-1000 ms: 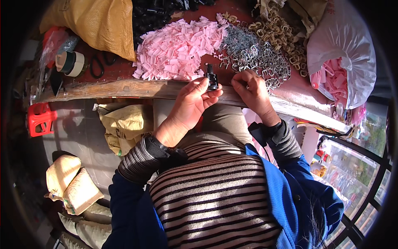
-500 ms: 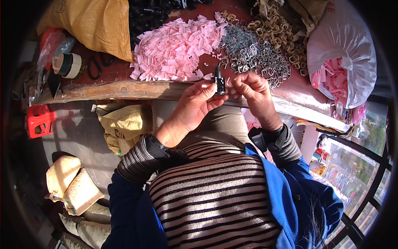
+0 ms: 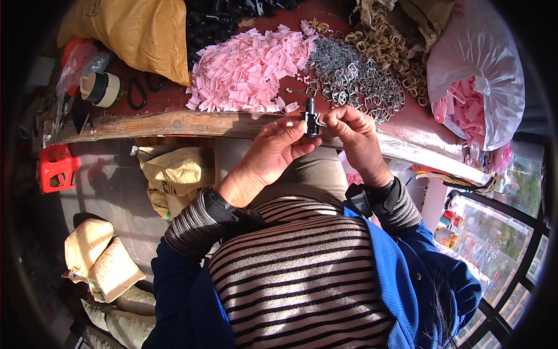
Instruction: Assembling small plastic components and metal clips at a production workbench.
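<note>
My left hand [image 3: 268,152] is closed around a small black plastic part [image 3: 311,116], pinching it upright between thumb and fingers just in front of the table edge. A narrow round stem rises from the part's wider, notched body. Beside it, my right hand [image 3: 359,142] is closed in a pinch on a small curved metal piece [image 3: 321,122] against the part's right side. Most of that piece is covered by the fingertips. Behind my hands lie a heap of pink plastic tabs [image 3: 247,72] and a pile of silvery U-shaped metal clips [image 3: 363,84].
Brass-coloured clips [image 3: 383,41] and black parts [image 3: 224,23] are heaped farther back on the red table [image 3: 174,104]. A yellow sack [image 3: 131,38] stands left, a white bag [image 3: 494,87] of pink pieces right. Tape rolls [image 3: 102,90] sit at the left; a red stool [image 3: 58,167] is below.
The black part has turned in my left hand and shows another side. My right fingertips have brought the metal piece closer, against its side. The view has shifted slightly.
</note>
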Tool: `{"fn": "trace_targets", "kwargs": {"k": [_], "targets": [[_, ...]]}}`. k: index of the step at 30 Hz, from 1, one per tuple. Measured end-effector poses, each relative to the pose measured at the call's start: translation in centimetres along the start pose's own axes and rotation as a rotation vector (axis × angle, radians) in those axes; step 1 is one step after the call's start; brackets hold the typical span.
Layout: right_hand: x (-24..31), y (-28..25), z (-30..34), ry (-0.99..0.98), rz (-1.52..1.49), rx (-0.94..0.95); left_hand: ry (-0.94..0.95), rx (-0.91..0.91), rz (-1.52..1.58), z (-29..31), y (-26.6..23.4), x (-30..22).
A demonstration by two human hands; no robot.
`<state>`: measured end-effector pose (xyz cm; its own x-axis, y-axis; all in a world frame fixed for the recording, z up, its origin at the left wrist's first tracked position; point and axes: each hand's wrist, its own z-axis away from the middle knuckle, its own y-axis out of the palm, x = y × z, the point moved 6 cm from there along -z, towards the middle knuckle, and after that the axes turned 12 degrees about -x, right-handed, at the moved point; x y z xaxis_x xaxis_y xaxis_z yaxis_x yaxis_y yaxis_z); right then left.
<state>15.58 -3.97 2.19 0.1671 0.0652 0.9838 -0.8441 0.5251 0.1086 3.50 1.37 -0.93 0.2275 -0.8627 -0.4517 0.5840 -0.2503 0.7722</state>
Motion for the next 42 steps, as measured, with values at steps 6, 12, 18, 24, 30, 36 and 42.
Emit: {"fn": "trace_targets", "kwargs": {"k": [6, 12, 18, 24, 30, 36, 42], "targets": [[-1.2, -0.5, -0.1, 0.054, -0.070, -0.009, 0.076, -0.028, -0.019, -0.1, -0.2, -0.3], [-1.6, -0.2, -0.2, 0.017, 0.012, 0.015, 0.149, 0.011, 0.041, -0.4, -0.3, -0.6], [-0.4, 0.7, -0.1, -0.087, 0.053, 0.043, 0.173, 0.012, 0.065, -0.4, -0.1, -0.9], [-1.4, 0.3, -0.1, 0.021, -0.115, -0.007, 0.161, 0.045, 0.081, -0.4, 0.2, -0.9], [-1.5, 0.3, 0.1, -0.006, -0.055, 0.028, 0.129, 0.062, 0.051, -0.1, 0.2, -0.6], [-0.8, 0.8, 0.5, -0.098, -0.053, 0.071, 0.097, 0.026, -0.012, 0.0, 0.4, -0.5], [-1.4, 0.0, 0.2, -0.075, -0.016, 0.068, 0.046, -0.025, 0.000, -0.2, -0.3, -0.3]]}}
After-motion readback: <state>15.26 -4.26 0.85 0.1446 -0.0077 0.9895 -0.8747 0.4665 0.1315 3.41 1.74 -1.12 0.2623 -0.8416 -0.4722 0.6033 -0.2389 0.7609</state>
